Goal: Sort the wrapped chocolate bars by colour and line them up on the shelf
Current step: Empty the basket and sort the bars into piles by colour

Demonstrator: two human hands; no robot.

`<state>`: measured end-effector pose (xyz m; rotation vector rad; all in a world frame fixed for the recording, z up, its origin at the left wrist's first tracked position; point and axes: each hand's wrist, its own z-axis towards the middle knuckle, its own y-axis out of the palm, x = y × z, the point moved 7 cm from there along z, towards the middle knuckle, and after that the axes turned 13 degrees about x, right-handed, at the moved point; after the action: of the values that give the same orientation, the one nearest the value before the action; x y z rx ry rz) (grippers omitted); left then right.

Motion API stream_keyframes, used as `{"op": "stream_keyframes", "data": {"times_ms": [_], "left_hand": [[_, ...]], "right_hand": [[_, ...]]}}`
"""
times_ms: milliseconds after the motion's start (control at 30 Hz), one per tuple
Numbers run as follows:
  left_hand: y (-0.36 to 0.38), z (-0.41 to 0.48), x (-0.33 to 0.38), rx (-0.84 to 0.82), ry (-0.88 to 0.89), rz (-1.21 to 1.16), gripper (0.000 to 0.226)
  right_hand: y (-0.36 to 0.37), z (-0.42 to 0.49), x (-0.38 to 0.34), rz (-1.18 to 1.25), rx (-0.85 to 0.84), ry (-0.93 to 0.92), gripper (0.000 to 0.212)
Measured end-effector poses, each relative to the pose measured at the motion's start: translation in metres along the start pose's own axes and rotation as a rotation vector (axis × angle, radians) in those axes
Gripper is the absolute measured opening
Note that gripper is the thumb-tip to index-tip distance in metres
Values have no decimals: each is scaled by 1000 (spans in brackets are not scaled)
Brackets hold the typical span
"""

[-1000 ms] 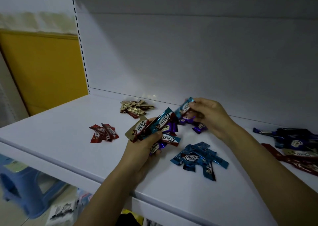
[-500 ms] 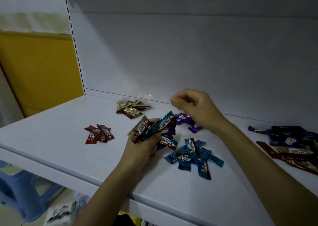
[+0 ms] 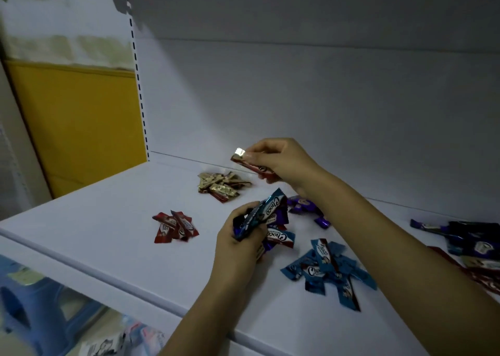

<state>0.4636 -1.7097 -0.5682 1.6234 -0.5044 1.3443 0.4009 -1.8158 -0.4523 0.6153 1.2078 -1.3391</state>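
My right hand (image 3: pixel 281 163) pinches one slim bar (image 3: pixel 250 164), red with a shiny crimped end, above the back edge of the smooth white shelf (image 3: pixel 102 236). My left hand (image 3: pixel 238 247) curls round a fan of bars (image 3: pixel 267 215), glossy blue and purple, mid-shelf. Crinkled foil heaps lie around: the gold pile (image 3: pixel 221 186) near the back, the red pile (image 3: pixel 176 227) leftward, the blue pile (image 3: pixel 328 273) toward the front edge.

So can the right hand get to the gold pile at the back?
Probably yes. The right hand, pinching one bar, hovers just beside the gold pile, slightly above it, with nothing between them. The left hand and its bundle of bars sit nearer the front, out of the way.
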Motion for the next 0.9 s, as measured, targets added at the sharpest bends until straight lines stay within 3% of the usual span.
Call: {"op": "stream_keyframes", "data": {"times_ms": [100,233,333,433,533,667,767,900], "left_hand": [[-11,4,-5,138,-114,-171,33],[-18,6,-8,225,-229,-341,30],[-18,7,-10,230,-263,-368,29],[-17,7,-10,225,-282,-378,29],[-12,6,-8,158,-248,-304,29],[-1,-1,-4,-22,-171,-137,30],[4,-5,-4,-95,-157,-48,28],[2,-7,-8,-59,-228,-58,22]], "right_hand": [[10,31,24,-41,57,177,6],[40,55,45,-142,-9,269,32],[39,57,40,-409,-62,121,46],[27,29,20,-199,-283,60,44],[11,-10,7,-226,-475,-53,30],[-11,-28,7,-250,-293,-165,12],[-25,-37,20,-150,-192,-126,2],[-58,-45,49,94,68,-20,10]]}}
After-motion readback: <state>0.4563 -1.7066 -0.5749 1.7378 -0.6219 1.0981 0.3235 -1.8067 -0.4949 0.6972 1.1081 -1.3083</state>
